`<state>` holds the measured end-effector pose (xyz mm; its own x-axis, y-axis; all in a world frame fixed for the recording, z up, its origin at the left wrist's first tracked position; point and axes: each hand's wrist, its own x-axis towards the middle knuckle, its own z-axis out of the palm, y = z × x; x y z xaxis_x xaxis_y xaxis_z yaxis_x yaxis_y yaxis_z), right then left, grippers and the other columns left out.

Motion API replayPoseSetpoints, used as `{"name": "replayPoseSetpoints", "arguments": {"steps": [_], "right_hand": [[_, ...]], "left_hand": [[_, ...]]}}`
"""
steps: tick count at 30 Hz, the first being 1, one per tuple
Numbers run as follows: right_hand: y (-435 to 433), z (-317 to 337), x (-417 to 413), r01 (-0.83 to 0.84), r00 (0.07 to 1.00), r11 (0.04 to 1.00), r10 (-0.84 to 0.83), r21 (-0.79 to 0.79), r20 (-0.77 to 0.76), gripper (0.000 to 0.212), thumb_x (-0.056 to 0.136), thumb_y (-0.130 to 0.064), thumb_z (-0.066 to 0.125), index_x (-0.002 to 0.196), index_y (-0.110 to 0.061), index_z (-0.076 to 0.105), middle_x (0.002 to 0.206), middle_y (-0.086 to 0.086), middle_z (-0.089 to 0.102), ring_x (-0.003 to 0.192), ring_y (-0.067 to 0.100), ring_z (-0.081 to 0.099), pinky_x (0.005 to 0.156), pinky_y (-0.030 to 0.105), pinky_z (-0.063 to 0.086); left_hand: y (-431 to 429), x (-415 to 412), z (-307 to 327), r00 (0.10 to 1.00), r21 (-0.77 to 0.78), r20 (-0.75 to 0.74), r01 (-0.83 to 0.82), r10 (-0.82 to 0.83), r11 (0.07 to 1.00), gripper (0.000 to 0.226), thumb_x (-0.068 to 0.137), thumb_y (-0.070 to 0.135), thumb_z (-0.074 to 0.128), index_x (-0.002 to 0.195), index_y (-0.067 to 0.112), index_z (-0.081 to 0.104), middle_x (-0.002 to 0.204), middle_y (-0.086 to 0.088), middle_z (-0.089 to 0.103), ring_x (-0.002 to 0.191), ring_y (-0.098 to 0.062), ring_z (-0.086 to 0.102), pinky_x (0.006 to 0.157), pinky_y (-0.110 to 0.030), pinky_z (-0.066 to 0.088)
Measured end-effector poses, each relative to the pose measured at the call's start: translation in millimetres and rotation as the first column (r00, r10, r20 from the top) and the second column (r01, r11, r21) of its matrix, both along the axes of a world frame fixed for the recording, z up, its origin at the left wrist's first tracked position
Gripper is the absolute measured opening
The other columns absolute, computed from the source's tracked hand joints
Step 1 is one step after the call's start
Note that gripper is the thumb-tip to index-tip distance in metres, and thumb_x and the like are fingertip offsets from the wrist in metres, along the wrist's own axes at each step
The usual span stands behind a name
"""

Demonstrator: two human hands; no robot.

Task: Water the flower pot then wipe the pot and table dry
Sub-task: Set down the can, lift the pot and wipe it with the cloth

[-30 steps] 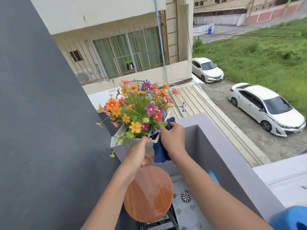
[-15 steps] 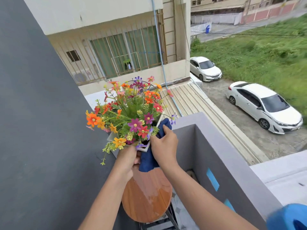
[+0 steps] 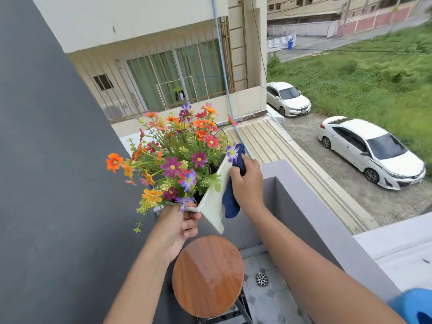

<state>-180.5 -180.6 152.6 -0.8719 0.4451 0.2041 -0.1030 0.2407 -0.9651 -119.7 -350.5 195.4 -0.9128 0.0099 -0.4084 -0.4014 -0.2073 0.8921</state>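
Observation:
A white square flower pot [image 3: 211, 202] full of colourful flowers [image 3: 180, 157] hangs in the air, tilted to the left, above a small round wooden table [image 3: 208, 275]. My left hand [image 3: 178, 222] grips the pot's near rim corner. My right hand [image 3: 247, 183] presses a dark blue cloth [image 3: 230, 202] flat against the pot's right side wall. The tabletop shines with a film of water on its right half.
A dark grey wall [image 3: 46, 183] fills the left. A grey balcony parapet [image 3: 311, 206] runs along the right, with a street and two white cars far below. A floor drain [image 3: 261, 278] sits on the tiled floor beside the table. A blue object [image 3: 413, 305] shows at the bottom right.
The pot has been lifted and tilted further left, turning its right wall towards me. My right hand with the cloth has shifted from the pot's front onto that wall.

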Motion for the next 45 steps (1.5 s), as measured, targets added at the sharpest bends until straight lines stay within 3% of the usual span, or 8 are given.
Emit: {"name": "replayPoseSetpoints", "arguments": {"steps": [6,11,14,25,28,35,41,45], "right_hand": [[-19,-41,31,0.08,0.996,0.992,-0.075,-0.095,0.057,0.023,0.092,-0.003,0.056,0.111,-0.01,0.066,0.096,0.008,0.051,0.077,-0.001,0.05,0.068,0.008,0.035],[-32,-8,30,-0.002,0.999,0.982,-0.008,-0.187,-0.053,0.015,0.09,-0.003,0.055,0.089,-0.014,0.064,0.089,0.003,0.055,0.078,0.006,0.05,0.067,0.015,0.035],[-29,18,19,-0.043,0.99,0.974,0.011,-0.221,-0.142,0.032,0.088,-0.003,0.054,0.066,-0.025,0.051,0.071,-0.004,0.045,0.062,0.004,0.04,0.057,0.017,0.032],[-5,9,-14,0.114,0.993,0.977,-0.109,-0.178,0.041,0.033,0.087,-0.009,0.053,0.063,-0.015,0.032,0.06,0.002,0.032,0.057,0.015,0.026,0.056,0.035,0.024],[-20,11,4,0.088,0.995,0.987,-0.092,-0.135,-0.026,0.028,0.086,-0.007,0.052,0.063,-0.006,0.035,0.06,0.003,0.038,0.058,0.016,0.031,0.055,0.036,0.026],[-57,-16,62,-0.086,0.958,0.996,0.093,0.037,-0.27,0.01,0.085,-0.004,0.056,0.091,-0.008,0.062,0.077,-0.009,0.043,0.071,0.004,0.046,0.068,0.011,0.034],[-47,-50,57,-0.077,0.996,0.997,0.076,-0.014,-0.056,0.038,0.087,0.002,0.056,0.072,-0.03,0.043,0.071,-0.006,0.038,0.065,0.002,0.043,0.061,0.014,0.031],[-45,-38,52,-0.055,0.998,0.998,0.054,-0.029,-0.044,0.027,0.088,0.001,0.056,0.073,-0.02,0.047,0.072,-0.003,0.04,0.064,0.005,0.041,0.061,0.015,0.032]], "left_hand": [[0,-3,3,0.999,0.021,0.023,-0.025,0.024,0.999,0.027,0.099,0.003,0.034,0.077,0.008,0.05,0.048,-0.005,0.051,0.028,-0.005,0.026,0.031,-0.015,0.021],[7,1,-8,0.999,-0.028,0.037,-0.005,0.006,1.0,0.03,0.098,0.002,0.029,0.08,0.008,0.052,0.052,-0.008,0.055,0.029,-0.006,0.028,0.033,-0.016,0.021],[8,1,-9,0.999,0.012,0.037,0.003,-0.003,1.0,0.03,0.099,0.003,0.027,0.08,0.011,0.049,0.05,-0.008,0.055,0.03,-0.007,0.029,0.034,-0.016,0.021],[8,2,-6,0.998,-0.045,0.037,0.05,-0.048,0.998,0.025,0.096,0.001,0.037,0.078,0.007,0.054,0.05,-0.005,0.055,0.032,-0.006,0.029,0.035,-0.017,0.021],[11,-4,-6,0.999,-0.028,0.039,0.037,-0.036,0.999,0.027,0.098,0.003,0.035,0.077,0.009,0.052,0.051,-0.006,0.055,0.032,-0.006,0.03,0.034,-0.016,0.021],[0,-16,-1,1.0,0.144,0.015,0.008,-0.011,0.99,0.031,0.099,0.005,0.031,0.073,0.012,0.044,0.055,-0.007,0.051,0.031,-0.006,0.032,0.032,-0.014,0.024],[-4,-22,-4,1.0,0.166,0.009,-0.004,0.003,0.986,0.03,0.102,0.005,0.031,0.075,0.009,0.046,0.051,-0.006,0.057,0.031,-0.006,0.037,0.032,-0.015,0.029],[2,-19,-1,1.0,0.142,-0.008,-0.028,0.029,0.989,0.031,0.101,0.006,0.029,0.076,0.01,0.046,0.05,-0.006,0.057,0.031,-0.007,0.038,0.032,-0.015,0.027]]}}
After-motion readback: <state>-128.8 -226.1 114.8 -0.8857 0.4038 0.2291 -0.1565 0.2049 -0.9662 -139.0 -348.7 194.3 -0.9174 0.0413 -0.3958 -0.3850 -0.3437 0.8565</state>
